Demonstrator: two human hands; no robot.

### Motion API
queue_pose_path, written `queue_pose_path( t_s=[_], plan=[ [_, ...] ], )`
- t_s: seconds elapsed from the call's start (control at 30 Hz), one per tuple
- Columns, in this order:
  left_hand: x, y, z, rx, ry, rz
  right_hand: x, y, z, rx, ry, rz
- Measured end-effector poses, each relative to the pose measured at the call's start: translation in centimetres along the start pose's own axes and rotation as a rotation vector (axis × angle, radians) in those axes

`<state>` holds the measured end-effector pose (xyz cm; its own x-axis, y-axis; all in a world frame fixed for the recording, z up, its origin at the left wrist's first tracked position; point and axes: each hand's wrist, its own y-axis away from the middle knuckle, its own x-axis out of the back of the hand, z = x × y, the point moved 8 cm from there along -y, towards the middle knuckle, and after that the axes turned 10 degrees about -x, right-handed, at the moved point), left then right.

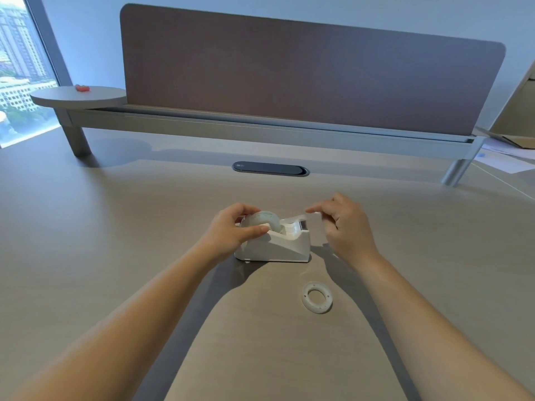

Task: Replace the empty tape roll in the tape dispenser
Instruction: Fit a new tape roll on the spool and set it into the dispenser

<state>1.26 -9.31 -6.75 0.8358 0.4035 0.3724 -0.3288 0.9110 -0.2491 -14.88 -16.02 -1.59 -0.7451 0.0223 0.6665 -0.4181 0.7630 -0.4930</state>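
A white tape dispenser (285, 247) stands on the desk in front of me. A clear tape roll (265, 218) sits in its cradle. My left hand (231, 230) grips the roll, thumb along its near side and fingers over the top. My right hand (344, 227) pinches the free end of the tape (301, 217), which stretches from the roll over the cutter end to my fingertips. The empty white core ring (317, 297) lies flat on the desk, nearer to me and slightly right of the dispenser.
A grey privacy screen (304, 70) on a raised rail closes the desk's far side. A dark oval cable grommet (270, 168) lies beyond the dispenser. A round side shelf (78, 96) at far left carries a small red object. Papers (509, 157) lie at far right.
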Motion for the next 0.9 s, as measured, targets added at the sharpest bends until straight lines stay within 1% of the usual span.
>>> queue_pose_path(
  t_s=[0.13,0.27,0.43,0.57,0.67,0.77,0.87,0.9],
  plan=[
    [-0.1,0.2,0.0,-0.003,-0.003,0.001,0.5,0.5,1.0,-0.005,-0.03,0.052],
    [-0.1,0.3,0.1,0.0,-0.018,-0.005,0.3,0.9,1.4,0.02,-0.006,0.032],
    [-0.1,0.3,0.1,0.001,-0.021,-0.019,-0.5,1.3,2.8,-0.077,0.001,0.006],
    [0.1,0.1,0.1,-0.001,-0.013,-0.032,-0.8,1.8,1.9,0.021,0.022,-0.038],
    [0.0,0.0,0.1,0.006,-0.004,-0.055,-1.4,2.5,1.6,0.084,0.145,-0.103],
    [-0.1,-0.1,0.0,0.014,-0.013,-0.077,-2.0,2.9,2.0,0.106,0.241,-0.087],
    [-0.1,0.0,0.0,0.012,-0.037,-0.073,-1.9,3.0,2.4,0.049,0.228,-0.084],
    [-0.1,-0.1,-0.2,0.008,-0.047,-0.065,-2.0,3.1,2.6,0.015,0.216,-0.107]
  ],
)
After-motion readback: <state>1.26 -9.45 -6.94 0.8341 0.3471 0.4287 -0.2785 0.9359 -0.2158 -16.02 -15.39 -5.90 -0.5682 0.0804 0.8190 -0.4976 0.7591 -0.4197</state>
